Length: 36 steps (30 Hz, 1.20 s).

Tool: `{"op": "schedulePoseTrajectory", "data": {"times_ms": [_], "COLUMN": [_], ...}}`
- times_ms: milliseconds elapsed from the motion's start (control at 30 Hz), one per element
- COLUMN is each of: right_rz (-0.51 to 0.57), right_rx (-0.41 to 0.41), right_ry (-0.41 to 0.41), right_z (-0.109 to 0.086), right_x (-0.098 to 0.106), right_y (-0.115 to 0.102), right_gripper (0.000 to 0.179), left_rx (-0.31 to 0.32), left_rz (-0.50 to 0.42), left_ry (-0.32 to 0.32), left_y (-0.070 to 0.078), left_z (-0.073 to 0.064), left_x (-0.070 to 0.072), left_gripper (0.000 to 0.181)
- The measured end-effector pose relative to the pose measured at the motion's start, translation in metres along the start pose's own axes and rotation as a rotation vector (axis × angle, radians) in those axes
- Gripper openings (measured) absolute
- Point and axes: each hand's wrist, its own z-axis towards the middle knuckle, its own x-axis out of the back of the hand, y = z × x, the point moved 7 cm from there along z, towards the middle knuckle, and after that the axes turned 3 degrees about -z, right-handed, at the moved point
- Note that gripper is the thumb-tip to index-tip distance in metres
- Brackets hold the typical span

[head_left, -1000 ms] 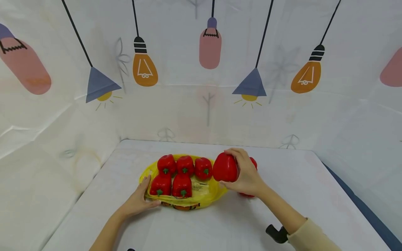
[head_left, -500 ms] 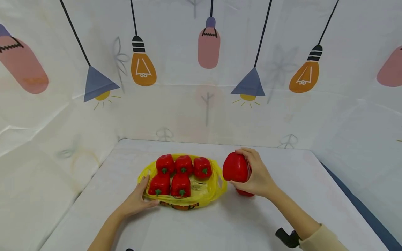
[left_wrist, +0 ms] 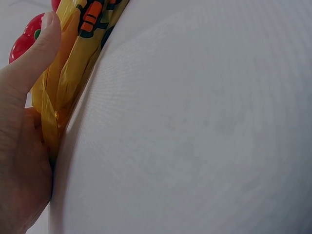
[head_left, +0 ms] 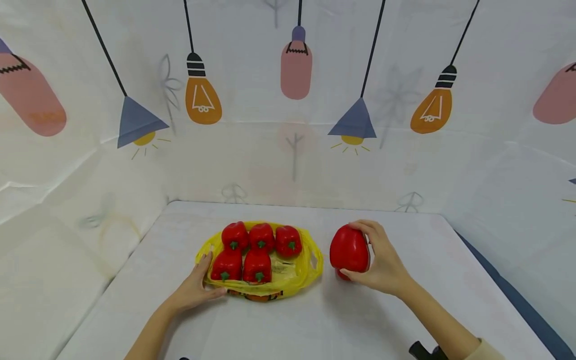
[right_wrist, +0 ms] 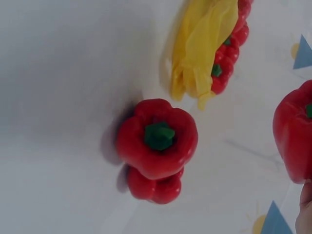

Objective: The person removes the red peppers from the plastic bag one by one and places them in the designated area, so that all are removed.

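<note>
A red bell pepper (head_left: 348, 248) is gripped by my right hand (head_left: 383, 267) just above the table, right of the yellow plastic bag (head_left: 290, 286). Its green stem shows at the right edge of the right wrist view. Below it, two more red peppers, a nearer one (right_wrist: 183, 129) and a farther one (right_wrist: 153, 189), stand on the table; the head view mostly hides them behind the held one. Several red peppers (head_left: 235, 236) lie in two rows on the bag. With fingers spread and thumb along the front, my left hand (head_left: 193, 289) rests against the bag's left end.
The white table (head_left: 261, 330) reaches back to a wall sheet (head_left: 252, 165) printed with hanging lamps. At the bag's right end is a handle loop (head_left: 315, 260). A black fitting (head_left: 423, 351) sits by my right forearm.
My right hand has carried the pepper rightward, away from the bag, and a little lower. The left hand and the bagged peppers stay put.
</note>
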Motion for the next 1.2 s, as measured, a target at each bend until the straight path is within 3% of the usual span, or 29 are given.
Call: {"op": "schedulePoseTrajectory", "data": {"times_ms": [267,567,967,1200], "right_rz": [-0.032,-0.02,0.015,0.009], "right_rx": [0.028,0.003,-0.074,-0.214], "right_ry": [0.005,0.005,-0.101,-0.262], "right_z": [-0.013,-0.026,-0.047,-0.069], "right_x": [0.009,0.015,0.001,-0.027], "right_y": [-0.004,-0.009,0.001,0.026], "right_gripper": [0.098,0.103,0.1,0.091], "left_rx": [-0.017,-0.036,-0.06,-0.052], "left_rz": [-0.01,-0.002,-0.02,-0.024], "left_ry": [0.007,0.015,0.035,0.025], "left_y": [-0.001,0.001,0.001,0.002], "left_z": [0.001,0.001,-0.001,0.0], "left_x": [-0.001,0.0,0.001,0.0], "left_gripper": [0.113,0.112,0.112,0.112]}}
